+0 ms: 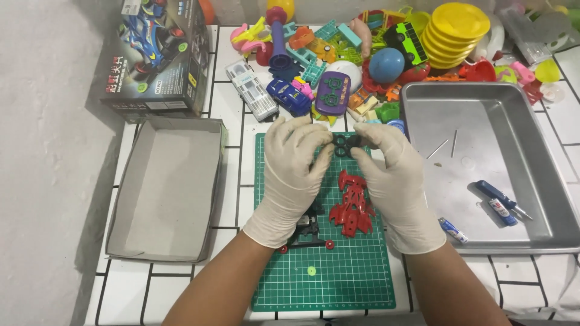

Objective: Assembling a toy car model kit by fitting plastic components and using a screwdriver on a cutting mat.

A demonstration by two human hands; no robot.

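From the head camera we look down on a white tiled worktop (241, 121). Our left hand (293, 175) and right hand (389, 178), both in pale gloves, meet above the far edge of a green cutting mat (338, 278) at the middle of the worktop. Between them we hold a small black wheel part (345, 145): the fingers (317, 137) of the left hand pinch its left side and those of the right hand close on its right side.

Below the hands, on the mat, lies a red toy car body (351, 205), and just beside it, toward the left wrist, a black chassis (309, 232) with small red wheels. A little green disc (312, 271) sits nearer the front edge of the mat.

To the right a metal tray (544, 175) holds a blue screwdriver (501, 199) and two thin metal pins. At the left edge an open cardboard box (166, 187) rests, with its printed lid (154, 54) beyond it in the far left corner. Along the far edge a heap of coloured plastic toys (362, 54) is piled, a stack of yellow plates (453, 33) among them.
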